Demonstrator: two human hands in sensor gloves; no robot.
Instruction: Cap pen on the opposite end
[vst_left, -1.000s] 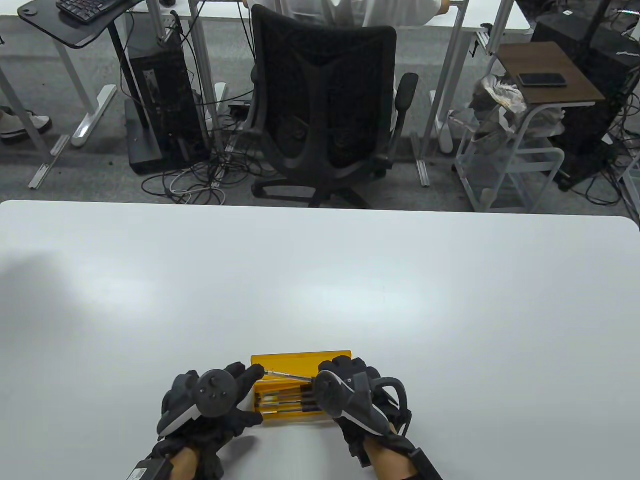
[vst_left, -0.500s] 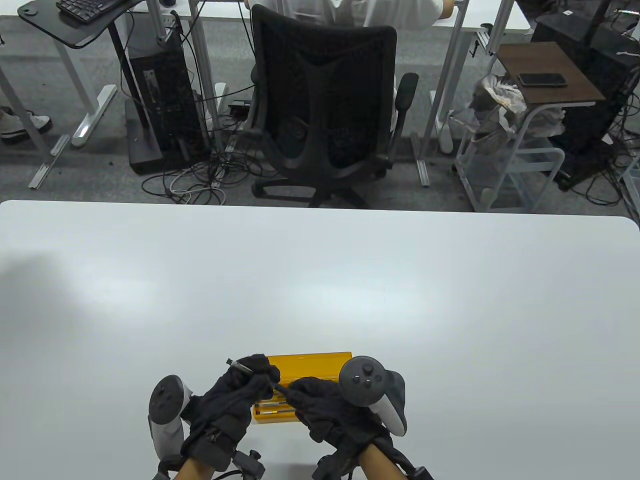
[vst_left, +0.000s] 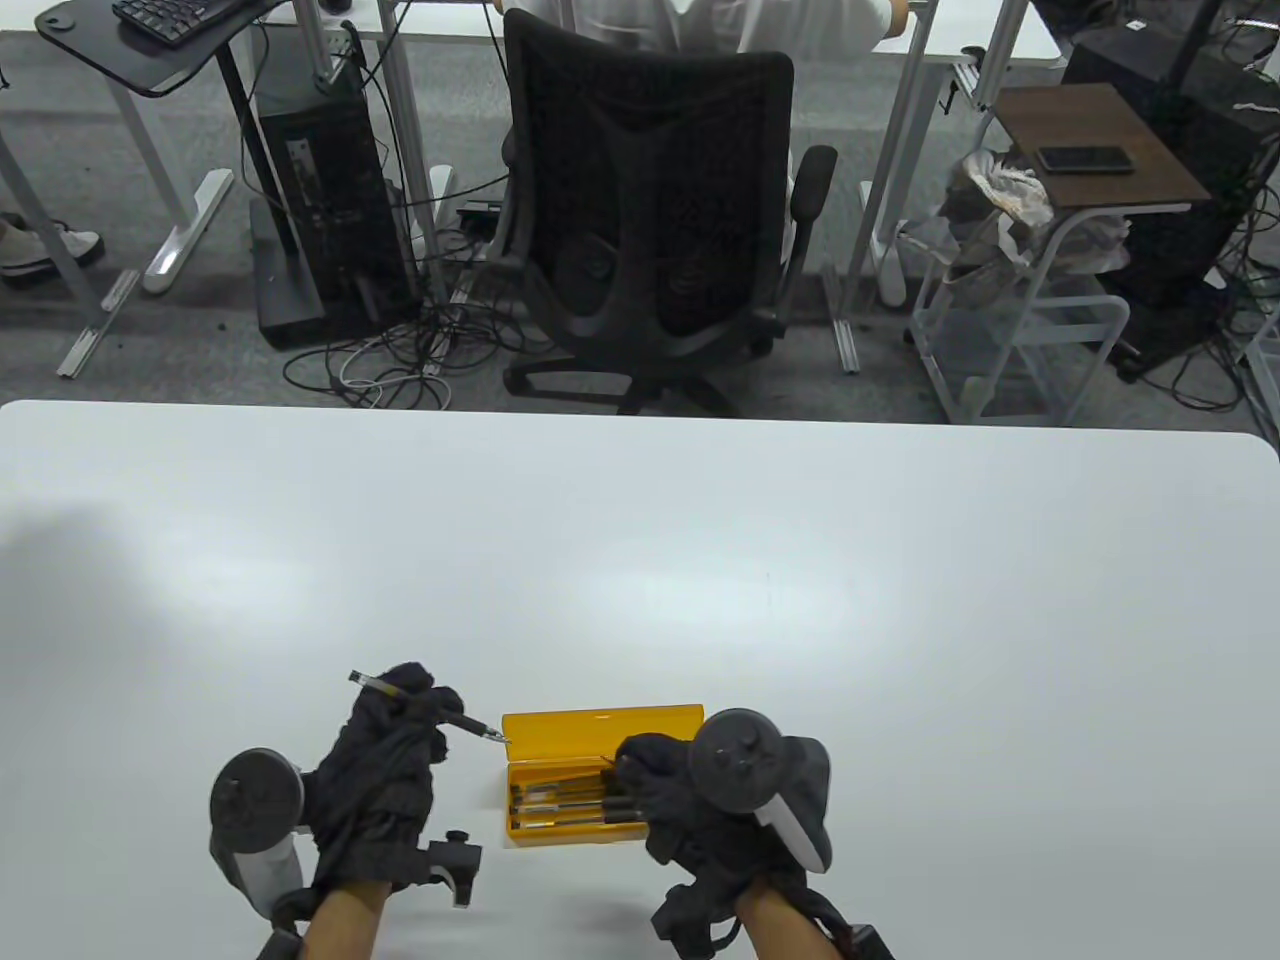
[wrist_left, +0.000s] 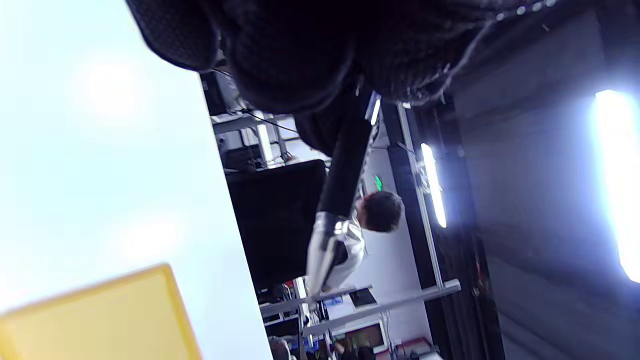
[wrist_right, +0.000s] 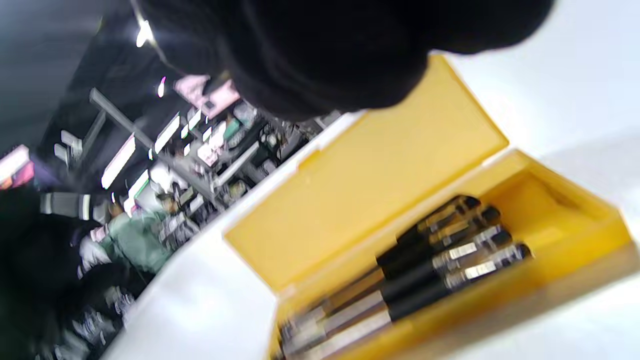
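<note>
The left hand (vst_left: 385, 760) holds a pen (vst_left: 425, 706) above the white table (vst_left: 640, 560), just to the left of the yellow case (vst_left: 600, 722). The fingers are closed around the middle of the pen, so only its two ends show in the table view. The long axis of the pen runs from upper left to lower right in that view, with only a small slope. The left end (vst_left: 358, 678) sticks out beyond the fingers and points away from the case. The right end (vst_left: 490, 731) is thin and silver, and it points toward the near left corner of the open lid; it is very near to the lid, but I cannot tell if it touches it. In the left wrist view the pen comes down from the gloved fingers (wrist_left: 280, 55) as a black barrel with a silver part (wrist_left: 325, 250) at the lower end.

The right hand (vst_left: 690, 800) is over the right part of the case, with its fingers curled down near the pens (vst_left: 565, 800) that lie inside. I cannot tell if it holds something, also the cap, because the glove hides the fingertips. In the right wrist view the case is open, its lid folded back flat, and several black and silver pens (wrist_right: 430, 270) lie side by side in it, all parallel to its long side.
</note>
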